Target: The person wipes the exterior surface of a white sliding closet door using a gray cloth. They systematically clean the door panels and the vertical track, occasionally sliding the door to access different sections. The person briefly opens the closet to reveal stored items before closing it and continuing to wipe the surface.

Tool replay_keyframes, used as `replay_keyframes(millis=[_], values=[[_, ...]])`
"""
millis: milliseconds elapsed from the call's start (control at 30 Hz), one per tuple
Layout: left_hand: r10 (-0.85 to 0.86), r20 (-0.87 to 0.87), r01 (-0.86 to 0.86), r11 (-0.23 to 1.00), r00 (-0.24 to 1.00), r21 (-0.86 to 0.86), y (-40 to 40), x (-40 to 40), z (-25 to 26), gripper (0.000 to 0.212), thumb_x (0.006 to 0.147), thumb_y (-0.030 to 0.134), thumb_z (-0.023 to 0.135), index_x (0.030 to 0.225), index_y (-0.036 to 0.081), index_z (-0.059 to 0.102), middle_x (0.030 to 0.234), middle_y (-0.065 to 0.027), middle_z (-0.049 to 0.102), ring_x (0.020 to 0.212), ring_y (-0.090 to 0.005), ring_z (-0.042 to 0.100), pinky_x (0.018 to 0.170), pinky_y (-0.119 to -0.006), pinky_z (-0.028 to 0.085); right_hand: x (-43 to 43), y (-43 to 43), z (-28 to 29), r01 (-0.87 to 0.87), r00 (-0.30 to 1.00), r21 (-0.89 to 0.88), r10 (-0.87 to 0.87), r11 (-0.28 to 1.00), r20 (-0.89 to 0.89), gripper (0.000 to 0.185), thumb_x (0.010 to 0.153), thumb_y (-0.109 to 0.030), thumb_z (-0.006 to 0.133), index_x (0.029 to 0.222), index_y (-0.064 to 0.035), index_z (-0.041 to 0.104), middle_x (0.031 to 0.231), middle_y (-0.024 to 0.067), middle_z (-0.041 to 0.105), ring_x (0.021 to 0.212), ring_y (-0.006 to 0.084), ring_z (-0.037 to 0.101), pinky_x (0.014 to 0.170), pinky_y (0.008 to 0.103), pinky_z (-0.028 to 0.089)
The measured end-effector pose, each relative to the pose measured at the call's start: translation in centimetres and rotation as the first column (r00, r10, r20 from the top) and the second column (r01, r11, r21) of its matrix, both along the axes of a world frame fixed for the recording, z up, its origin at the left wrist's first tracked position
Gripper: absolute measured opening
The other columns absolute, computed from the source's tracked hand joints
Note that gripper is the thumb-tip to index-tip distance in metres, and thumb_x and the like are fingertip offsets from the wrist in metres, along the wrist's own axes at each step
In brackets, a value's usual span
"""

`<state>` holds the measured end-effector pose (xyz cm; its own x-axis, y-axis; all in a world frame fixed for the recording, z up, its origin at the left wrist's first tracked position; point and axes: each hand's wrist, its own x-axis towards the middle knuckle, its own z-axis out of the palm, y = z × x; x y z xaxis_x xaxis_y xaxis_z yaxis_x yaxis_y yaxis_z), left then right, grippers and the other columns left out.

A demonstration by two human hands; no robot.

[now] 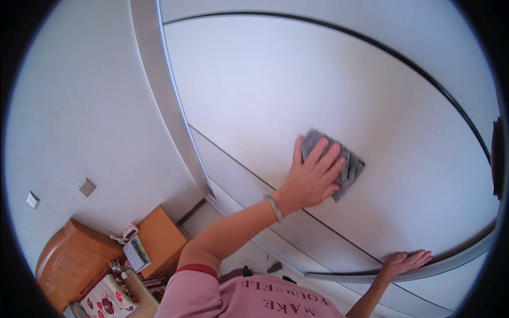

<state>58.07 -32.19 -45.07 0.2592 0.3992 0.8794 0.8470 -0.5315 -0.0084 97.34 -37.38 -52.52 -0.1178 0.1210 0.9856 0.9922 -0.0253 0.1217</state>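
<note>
My left hand (312, 175), with a bracelet at its wrist, presses a folded grey cloth (352, 169) flat against a large pale wardrobe door panel (246, 83). The fingers are spread over the cloth, which sticks out beyond them on the right. Lower right, my right hand (407, 262) lies against the door near its dark edge and metal frame, fingers stretched out and no object visible in it. Dark strips and thin seams divide the door surface.
A pale wall with a socket (86, 187) and a switch (33, 200) is at left. Below stand a wooden headboard (79, 254), a bed with patterned bedding (107, 300) and an orange-brown nightstand (163, 238) holding a book or booklet (137, 252) and a small pink device (130, 231).
</note>
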Motion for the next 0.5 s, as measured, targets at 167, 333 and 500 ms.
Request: replay_keyframes(millis=[167, 333, 500], values=[[-0.055, -0.098, 0.056, 0.998, 0.994, 0.014, 0.0, 2.2, 2.2, 0.059, 0.076, 0.043, 0.067, 0.12, 0.005, 0.057, 0.14, -0.019, 0.039, 0.134, -0.0411, 0.029, 0.098, -0.078, 0.016, -6.3, -0.8, -0.4, -0.14, 0.99, -0.183, 0.142, 0.973, 0.001, 0.046, 0.099, -0.021, 0.043, 0.14, -0.0032, 0.035, 0.144, 0.0238, 0.037, 0.136, 0.0437, 0.031, 0.11, 0.0599, 0.021], [-0.112, -0.26, 0.154, 0.977, 0.959, 0.15, 0.4, 2.8, 5.1, 0.063, 0.074, 0.045, 0.07, 0.129, 0.018, 0.054, 0.148, -0.0038, 0.036, 0.138, -0.0221, 0.029, 0.107, -0.064, 0.018, -15.5, 2.5, 2.8, -0.262, 0.965, -0.091, 0.26, 0.961, -0.031, 0.047, 0.099, -0.027, 0.044, 0.139, -0.0033, 0.039, 0.143, 0.0227, 0.037, 0.135, 0.0464, 0.031, 0.109, 0.0622, 0.019], [-0.069, -0.226, 0.112, 0.977, 0.972, 0.182, 2.0, -3.0, 6.2, 0.065, 0.075, 0.044, 0.069, 0.131, 0.015, 0.052, 0.148, -0.0072, 0.036, 0.139, -0.0255, 0.028, 0.106, -0.067, 0.014, -16.8, 5.4, 3.5, -0.022, 0.999, 0.138, 0.018, 0.99, 0.029, 0.051, 0.101, -0.037, 0.036, 0.138, -0.0027, 0.042, 0.146, 0.0224, 0.034, 0.136, 0.0442, 0.029, 0.11, 0.059, 0.02]])
